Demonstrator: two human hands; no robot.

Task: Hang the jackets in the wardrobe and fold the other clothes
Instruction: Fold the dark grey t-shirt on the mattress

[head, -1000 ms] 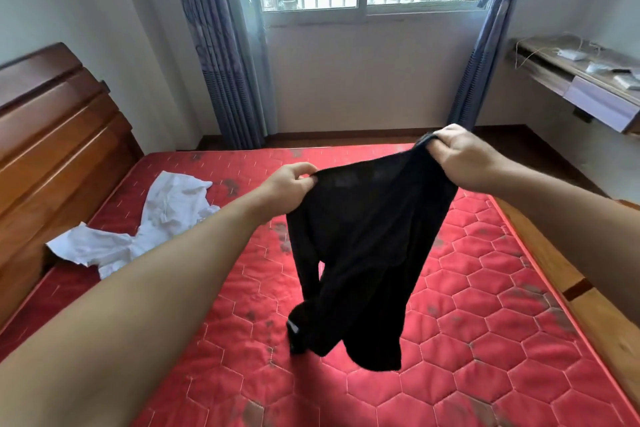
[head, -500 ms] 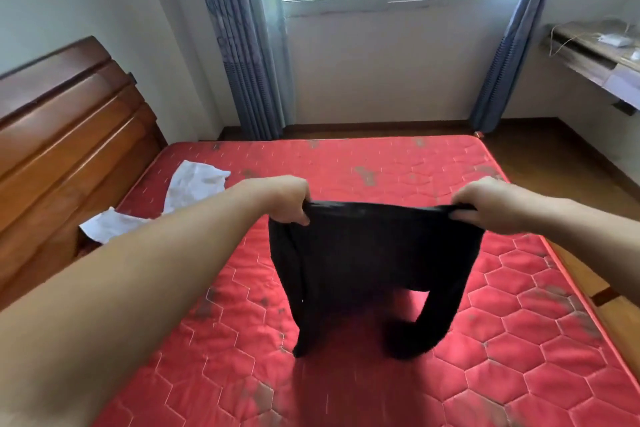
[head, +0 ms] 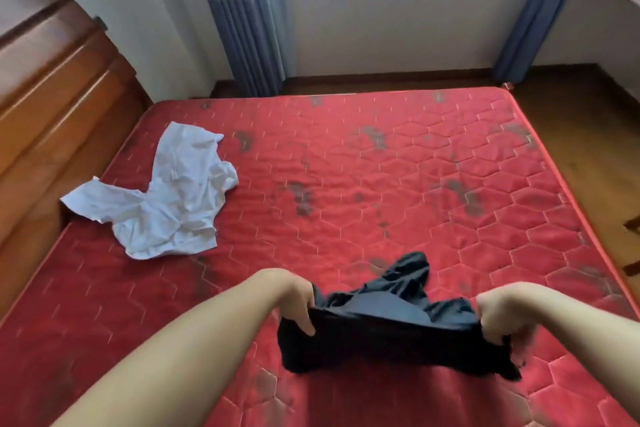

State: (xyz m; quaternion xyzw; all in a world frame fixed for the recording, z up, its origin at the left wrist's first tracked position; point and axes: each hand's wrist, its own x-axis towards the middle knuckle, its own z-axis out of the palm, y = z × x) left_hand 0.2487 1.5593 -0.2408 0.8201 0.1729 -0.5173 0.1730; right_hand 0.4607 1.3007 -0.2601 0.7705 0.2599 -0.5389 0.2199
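Now I am gripping the black garment [head: 388, 333] with both hands, left [head: 294, 302] and right [head: 498, 315], near the bed's [head: 346, 166] front edge; white shirt [head: 166, 191] lying unfolded.

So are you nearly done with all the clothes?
Not yet. No folded clothes show. Both hands, left and right, grip the black garment, laying it on the mattress to fold. The white shirt lies crumpled, still to do. No jackets or wardrobe in view.
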